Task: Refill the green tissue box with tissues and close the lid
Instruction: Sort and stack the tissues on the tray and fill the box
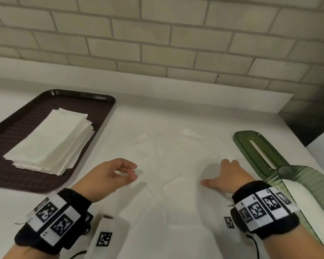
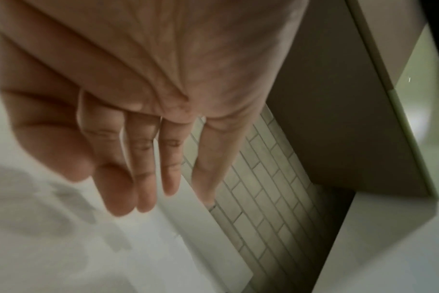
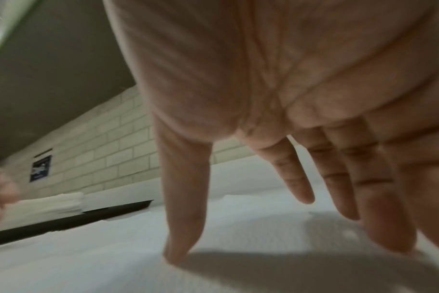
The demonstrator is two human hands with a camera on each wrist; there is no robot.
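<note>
— Where did the green tissue box [image 1: 307, 186] stand?
— At the counter's right edge, lid [image 1: 258, 148] swung open. I saw tissues [image 1: 51, 141] stacked on the brown tray [image 1: 101, 109], left.
— Hands?
— Left hand [image 1: 110, 176] relaxed, empty; right hand [image 1: 230, 176] spread flat on the counter [image 1: 166, 118].

White counter [image 1: 176, 113] bears tray [image 1: 105, 101], lid [image 1: 251, 146], green box [image 1: 310, 182].
</note>
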